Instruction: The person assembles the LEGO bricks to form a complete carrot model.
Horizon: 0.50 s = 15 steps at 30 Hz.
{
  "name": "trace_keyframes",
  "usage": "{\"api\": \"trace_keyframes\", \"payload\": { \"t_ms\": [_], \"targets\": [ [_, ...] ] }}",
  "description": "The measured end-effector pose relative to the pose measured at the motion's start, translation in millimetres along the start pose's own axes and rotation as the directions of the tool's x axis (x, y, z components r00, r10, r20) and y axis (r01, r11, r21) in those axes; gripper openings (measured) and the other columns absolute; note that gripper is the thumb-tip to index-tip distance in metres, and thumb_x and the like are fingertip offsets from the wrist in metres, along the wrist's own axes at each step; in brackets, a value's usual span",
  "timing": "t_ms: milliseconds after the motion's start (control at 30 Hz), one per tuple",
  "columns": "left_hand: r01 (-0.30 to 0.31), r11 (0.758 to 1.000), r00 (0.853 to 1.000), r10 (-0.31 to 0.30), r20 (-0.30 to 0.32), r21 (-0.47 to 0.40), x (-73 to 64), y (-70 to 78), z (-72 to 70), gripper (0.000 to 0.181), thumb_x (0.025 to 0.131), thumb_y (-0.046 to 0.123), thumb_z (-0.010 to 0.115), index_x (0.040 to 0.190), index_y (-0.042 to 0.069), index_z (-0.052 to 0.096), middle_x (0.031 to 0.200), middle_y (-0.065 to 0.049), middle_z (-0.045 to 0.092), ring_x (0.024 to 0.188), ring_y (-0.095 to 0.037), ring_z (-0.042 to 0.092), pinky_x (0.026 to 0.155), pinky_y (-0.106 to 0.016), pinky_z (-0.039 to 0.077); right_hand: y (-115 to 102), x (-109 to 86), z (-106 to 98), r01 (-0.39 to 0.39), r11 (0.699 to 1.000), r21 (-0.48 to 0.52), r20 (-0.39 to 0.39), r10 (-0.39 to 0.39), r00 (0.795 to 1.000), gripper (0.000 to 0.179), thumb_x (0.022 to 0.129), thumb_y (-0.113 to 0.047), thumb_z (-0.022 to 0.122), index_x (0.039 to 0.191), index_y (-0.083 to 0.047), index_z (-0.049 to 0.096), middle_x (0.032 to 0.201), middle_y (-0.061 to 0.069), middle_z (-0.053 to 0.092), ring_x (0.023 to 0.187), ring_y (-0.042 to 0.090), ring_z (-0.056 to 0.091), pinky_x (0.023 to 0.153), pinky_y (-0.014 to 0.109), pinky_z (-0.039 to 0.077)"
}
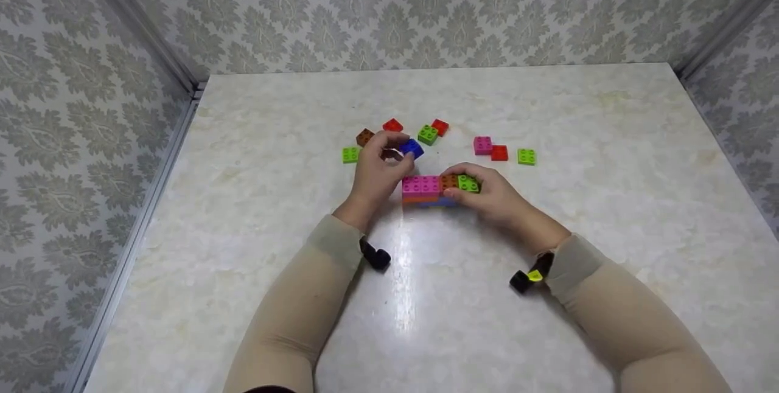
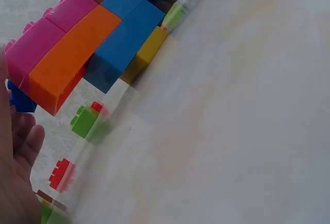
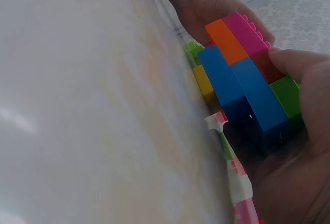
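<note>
Within L hand (image 1: 375,171), blue blk (image 1: 412,148); R hand (image 1: 492,196) gripping blk stack (image 1: 426,187)

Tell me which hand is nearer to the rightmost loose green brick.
Right. The right hand grips the brick stack, left of the green brick; the left hand pinches a blue brick, much farther left.

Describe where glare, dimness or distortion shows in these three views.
Head: glare streaks the tabletop below the brick assembly; left wrist: dim, with a loose red brick faintly reflected; right wrist: pale glare at left, loose bricks beside the right hand jagged and distorted.
</note>
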State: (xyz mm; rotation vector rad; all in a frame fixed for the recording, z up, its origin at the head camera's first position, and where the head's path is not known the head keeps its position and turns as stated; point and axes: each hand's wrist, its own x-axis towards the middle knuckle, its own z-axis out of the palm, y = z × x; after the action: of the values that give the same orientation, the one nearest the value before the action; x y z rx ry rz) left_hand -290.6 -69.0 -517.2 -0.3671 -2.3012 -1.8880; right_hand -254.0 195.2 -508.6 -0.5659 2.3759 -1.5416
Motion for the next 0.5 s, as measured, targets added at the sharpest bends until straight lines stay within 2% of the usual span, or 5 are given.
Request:
{"api": "trace_keyframes", "payload": {
  "t_ms": [100,233,500],
  "targets": [
    [-0.031,0.999,0.999,0.032,0.027,-0.027,-2.1,0.3,-0.5,0.032,0.101,0.006,0.078,0.132,0.0,0.071,0.131,-0.01,0.072,0.119,-0.021,0.07,0.106,-0.034,0.059,-0.8,0.2,-0.4,0.0,1.0,-0.006,0.001,0.0,1.0,0.038,0.108,-0.028,0.079,0.142,-0.013,0.073,0.139,0.009,0.075,0.133,0.024,0.062,0.126,0.049,0.04],
    [-0.052,0.997,0.995,0.056,0.084,-0.052,-5.3,0.7,-0.1,0.027,0.099,0.005,0.075,0.126,0.004,0.073,0.13,-0.012,0.071,0.116,-0.023,0.069,0.105,-0.034,0.059,-1.5,0.1,-0.7,0.001,1.0,-0.003,0.003,-0.001,1.0,0.038,0.108,-0.027,0.079,0.143,-0.012,0.072,0.14,0.009,0.075,0.134,0.024,0.062,0.126,0.049,0.041],
    [-0.027,0.995,0.986,0.042,0.162,-0.094,-9.5,2.5,0.5,0.026,0.096,0.003,0.069,0.122,0.004,0.072,0.127,-0.013,0.072,0.113,-0.021,0.065,0.103,-0.033,0.056,-1.5,0.1,-0.3,0.013,1.0,0.002,0.0,-0.013,1.0,0.036,0.109,-0.025,0.078,0.141,-0.011,0.073,0.141,0.01,0.075,0.136,0.024,0.062,0.129,0.05,0.039]
  ]
}}
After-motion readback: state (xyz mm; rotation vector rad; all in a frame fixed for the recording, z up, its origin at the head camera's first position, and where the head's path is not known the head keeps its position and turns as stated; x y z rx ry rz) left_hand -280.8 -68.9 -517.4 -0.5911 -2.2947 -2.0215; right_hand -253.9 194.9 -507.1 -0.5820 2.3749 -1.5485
